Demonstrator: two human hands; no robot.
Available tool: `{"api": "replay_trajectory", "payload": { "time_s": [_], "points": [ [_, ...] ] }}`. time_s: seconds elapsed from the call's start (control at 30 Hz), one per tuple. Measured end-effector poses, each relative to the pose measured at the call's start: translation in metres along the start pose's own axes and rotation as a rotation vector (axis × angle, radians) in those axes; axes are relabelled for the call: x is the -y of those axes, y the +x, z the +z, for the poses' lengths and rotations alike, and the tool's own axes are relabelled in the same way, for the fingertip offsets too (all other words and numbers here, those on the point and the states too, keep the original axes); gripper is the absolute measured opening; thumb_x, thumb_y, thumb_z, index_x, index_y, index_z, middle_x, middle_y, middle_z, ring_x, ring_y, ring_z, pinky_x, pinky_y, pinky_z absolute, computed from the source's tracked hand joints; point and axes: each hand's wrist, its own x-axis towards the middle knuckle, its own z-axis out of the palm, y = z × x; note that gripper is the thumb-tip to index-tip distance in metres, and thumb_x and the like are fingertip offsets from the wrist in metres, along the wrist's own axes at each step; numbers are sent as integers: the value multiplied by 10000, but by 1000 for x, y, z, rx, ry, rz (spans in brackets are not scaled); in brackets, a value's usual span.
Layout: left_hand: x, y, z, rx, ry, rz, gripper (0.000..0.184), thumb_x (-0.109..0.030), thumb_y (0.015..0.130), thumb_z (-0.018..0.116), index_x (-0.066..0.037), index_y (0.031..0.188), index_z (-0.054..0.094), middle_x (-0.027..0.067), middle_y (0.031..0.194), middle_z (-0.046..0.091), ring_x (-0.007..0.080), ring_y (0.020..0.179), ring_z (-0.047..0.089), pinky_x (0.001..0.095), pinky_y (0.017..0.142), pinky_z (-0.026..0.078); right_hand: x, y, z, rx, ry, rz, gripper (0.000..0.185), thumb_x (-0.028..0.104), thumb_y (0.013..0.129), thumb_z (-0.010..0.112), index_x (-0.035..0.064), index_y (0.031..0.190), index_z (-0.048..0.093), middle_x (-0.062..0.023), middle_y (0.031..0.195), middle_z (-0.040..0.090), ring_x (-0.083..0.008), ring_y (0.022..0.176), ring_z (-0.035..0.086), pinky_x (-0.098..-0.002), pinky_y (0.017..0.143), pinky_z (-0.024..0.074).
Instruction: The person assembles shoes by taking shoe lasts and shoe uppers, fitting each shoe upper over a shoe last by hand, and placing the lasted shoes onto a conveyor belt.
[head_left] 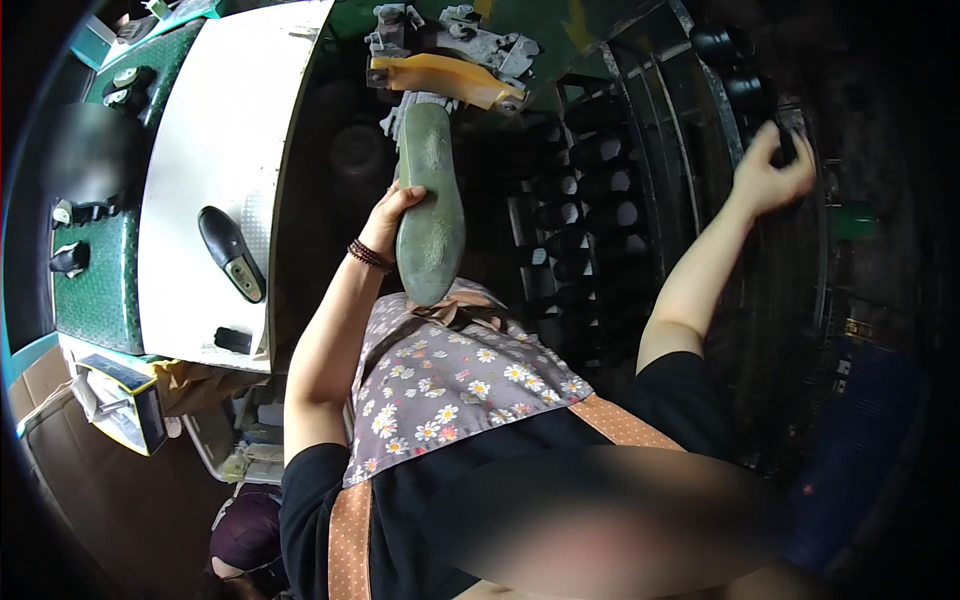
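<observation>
Fingers: left hand [384, 222] grips a long, dull-green, rubbery shoe sole [432, 225], best held steady; right hand [772, 184], two o'clock, half-curled, grasp unclear.

White table [215, 110] here's got one black shoe [230, 250] lying on it plus some small dark thing [233, 340] near a corner, green table [105, 305] right beside it carries a few more shoes [70, 258], and the metal rack [716, 97] holds rows of dark shoes [612, 185]
</observation>
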Motion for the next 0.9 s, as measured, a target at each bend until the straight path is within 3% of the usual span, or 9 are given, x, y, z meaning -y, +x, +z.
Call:
{"api": "replay_trajectory", "payload": {
  "time_s": [0.13, 0.2, 0.3, 0.5, 0.53, 0.57, 0.67, 0.77, 0.9],
  "points": [
    [6, 7, 0, 30, 36, -9, 490, -279, 787, 619, -18, 1183, 493, 147, 1007, 616, 235, 864, 634, 385, 781, 529, 5, 25, 64, 400, -224, -1, 549, 556, 734, 630, 131, 1083, 637, -140, 1107, 608, -337, 1097, 521, -430, 954, 378],
    [-4, -1, 18, 53, 39, -27, 397, -210, 790, 619, -22, 1124, 517, 129, 933, 627, 220, 767, 644, 353, 706, 547, -4, 39, 84, 865, -298, 86, 659, 658, 739, 537, 174, 1181, 598, -144, 1194, 577, -349, 1146, 501, -430, 968, 379],
    [-14, -17, 42, 165, 216, 121, 573, -234, 747, 662, -12, 1227, 441, 117, 1002, 597, 187, 846, 624, 341, 747, 535, -31, 47, 99, 1162, -312, 346, 736, 692, 721, 519, 194, 1262, 533, -131, 1288, 515, -350, 1180, 480, -437, 993, 359],
    [-29, -89, 75, 319, 67, 365, 878, -229, 662, 763, 0, 1355, 274, 129, 1223, 466, 187, 1132, 455, 341, 957, 393, -148, 40, 158, 1083, -476, 274, 782, 749, 679, 511, 170, 1199, 592, -147, 1243, 550, -361, 1128, 514, -477, 938, 385],
    [-23, -103, 69, 324, 59, 425, 892, -232, 661, 765, -1, 1362, 263, 130, 1244, 451, 185, 1152, 436, 344, 974, 377, -75, 32, 106, 876, -596, 360, 721, 719, 669, 548, 208, 1173, 610, -134, 1237, 555, -366, 1144, 496, -543, 935, 350],
    [-23, -126, 58, 280, 69, 457, 910, -249, 664, 764, -4, 1372, 248, 126, 1275, 427, 182, 1179, 410, 352, 994, 357, -86, 29, 108, 677, -484, 362, 641, 665, 661, 598, 221, 1122, 633, -120, 1216, 561, -367, 1143, 486, -584, 920, 325],
    [-7, -213, 8, -35, -50, 645, 890, -303, 668, 774, 6, 1350, 293, 125, 1274, 458, 184, 1135, 476, 355, 975, 398, -23, 42, 83, 167, -263, 121, 385, 455, 684, 690, 176, 950, 685, -120, 1062, 625, -331, 992, 565, -505, 866, 398],
    [28, -305, -48, -329, -259, 745, 749, -352, 709, 740, -11, 1282, 399, 116, 1147, 555, 194, 1027, 568, 344, 889, 481, 80, 53, 71, 43, 252, -250, 179, 290, 740, 696, 123, 804, 698, -55, 829, 669, -262, 769, 624, -365, 714, 479],
    [102, -387, -133, -838, -667, 817, 555, -248, 766, 677, -14, 1210, 440, 118, 1020, 594, 249, 882, 629, 379, 816, 525, 272, 27, 32, 281, 732, -431, 110, 96, 788, 680, 29, 873, 662, -100, 910, 657, -234, 845, 615, -335, 788, 472]
  ]
}}
